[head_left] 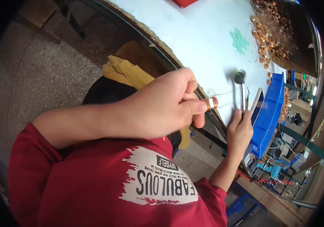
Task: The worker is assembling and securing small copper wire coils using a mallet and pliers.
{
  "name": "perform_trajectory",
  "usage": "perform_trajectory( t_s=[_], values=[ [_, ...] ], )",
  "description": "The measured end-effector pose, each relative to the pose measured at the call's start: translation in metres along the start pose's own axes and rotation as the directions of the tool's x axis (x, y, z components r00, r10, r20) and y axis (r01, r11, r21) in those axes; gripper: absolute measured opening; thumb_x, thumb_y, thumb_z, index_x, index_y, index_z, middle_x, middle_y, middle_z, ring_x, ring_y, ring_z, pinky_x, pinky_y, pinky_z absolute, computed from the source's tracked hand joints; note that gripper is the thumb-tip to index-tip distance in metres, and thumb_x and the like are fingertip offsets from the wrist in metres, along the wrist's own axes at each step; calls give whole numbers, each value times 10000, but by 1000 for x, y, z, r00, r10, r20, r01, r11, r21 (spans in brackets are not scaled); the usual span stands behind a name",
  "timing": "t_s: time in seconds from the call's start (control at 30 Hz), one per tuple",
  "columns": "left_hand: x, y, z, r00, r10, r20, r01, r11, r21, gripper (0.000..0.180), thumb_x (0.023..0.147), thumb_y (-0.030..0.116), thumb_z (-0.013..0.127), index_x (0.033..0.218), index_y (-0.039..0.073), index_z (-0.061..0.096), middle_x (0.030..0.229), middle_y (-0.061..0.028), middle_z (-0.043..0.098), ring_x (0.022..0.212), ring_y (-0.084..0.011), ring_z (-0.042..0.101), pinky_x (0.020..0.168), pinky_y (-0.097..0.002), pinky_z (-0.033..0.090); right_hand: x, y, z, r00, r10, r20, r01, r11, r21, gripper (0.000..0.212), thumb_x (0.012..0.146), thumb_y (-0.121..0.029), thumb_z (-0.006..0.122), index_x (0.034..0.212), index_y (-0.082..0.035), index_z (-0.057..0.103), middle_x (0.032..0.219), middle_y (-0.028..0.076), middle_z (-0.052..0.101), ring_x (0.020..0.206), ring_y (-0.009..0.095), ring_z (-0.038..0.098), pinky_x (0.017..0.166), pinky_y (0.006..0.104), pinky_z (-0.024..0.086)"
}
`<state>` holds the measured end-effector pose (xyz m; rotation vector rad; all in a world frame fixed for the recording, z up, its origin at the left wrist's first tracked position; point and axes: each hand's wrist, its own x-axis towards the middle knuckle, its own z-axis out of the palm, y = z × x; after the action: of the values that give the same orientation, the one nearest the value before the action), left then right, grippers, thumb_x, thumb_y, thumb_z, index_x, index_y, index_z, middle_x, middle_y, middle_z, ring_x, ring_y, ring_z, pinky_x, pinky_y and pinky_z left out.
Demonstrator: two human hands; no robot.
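My left hand is closed in a pinch on a small copper wire coil, held over the table's near edge. Pale thin leads seem to run from the coil toward the right. To its right, my right hand is closed round a slim metal tool that points away from me over the white tabletop. A dark round piece shows at the tool's far end. It is blurred, so the tool's exact kind cannot be made out.
A blue plastic bin stands right of my right hand. Many copper coils lie heaped at the far right. Pale green bits lie on the tabletop, and a red object is at its far edge. Yellow cloth hangs below the table edge.
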<state>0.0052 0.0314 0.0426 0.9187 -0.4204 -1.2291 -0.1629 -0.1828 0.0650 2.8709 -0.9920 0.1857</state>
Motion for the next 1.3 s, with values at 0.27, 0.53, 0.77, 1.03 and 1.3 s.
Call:
perform_trajectory(
  t_s=[0.27, 0.53, 0.77, 1.03, 1.3],
  values=[
    [2, 0, 2, 640, 637, 429, -640, 132, 757, 133, 829, -62, 525, 871, 18, 427, 730, -58, 508, 529, -122, 422, 475, -225, 368, 2, -20, 4, 948, -207, -241, 108, 924, -368, 150, 875, -158, 554, 972, -43, 550, 933, 134, 588, 796, 234, 559, 707, 346, 457],
    [-2, 5, 15, 950, 283, 133, -308, 920, 241, 169, 903, 12, 484, 833, 68, 341, 699, -83, 530, 487, -106, 416, 436, -208, 341, -34, -50, 9, 959, 154, -238, 172, 353, 920, 375, 778, -4, 587, 1134, -22, 473, 1079, 154, 538, 957, 244, 537, 845, 319, 440],
    [2, -6, 18, 938, -215, 271, 298, 899, -321, 213, 935, 73, 480, 821, 98, 303, 714, -111, 541, 492, -91, 414, 437, -183, 333, -38, -107, -11, 978, 49, 202, -144, -543, 827, 589, 772, 23, 580, 1297, -17, 315, 1206, 200, 436, 975, 244, 530, 800, 296, 476],
    [9, -6, 16, 967, -176, 185, 219, 945, -243, 227, 938, 75, 478, 845, 106, 273, 735, -126, 545, 528, -109, 427, 461, -190, 351, -27, -91, -12, 964, -35, 263, -244, -501, 830, 588, 749, 176, 567, 1251, -21, 332, 1139, 174, 451, 946, 206, 548, 780, 272, 492],
    [9, 5, 29, 994, -23, 106, 2, 981, 192, 207, 912, 27, 480, 1010, 39, 298, 1037, -219, 557, 895, -234, 595, 770, -292, 484, -34, -77, -21, 956, 33, 291, -218, -584, 782, 538, 756, 139, 617, 1208, -8, 364, 1117, 165, 464, 909, 212, 571, 779, 271, 505]
  ],
)
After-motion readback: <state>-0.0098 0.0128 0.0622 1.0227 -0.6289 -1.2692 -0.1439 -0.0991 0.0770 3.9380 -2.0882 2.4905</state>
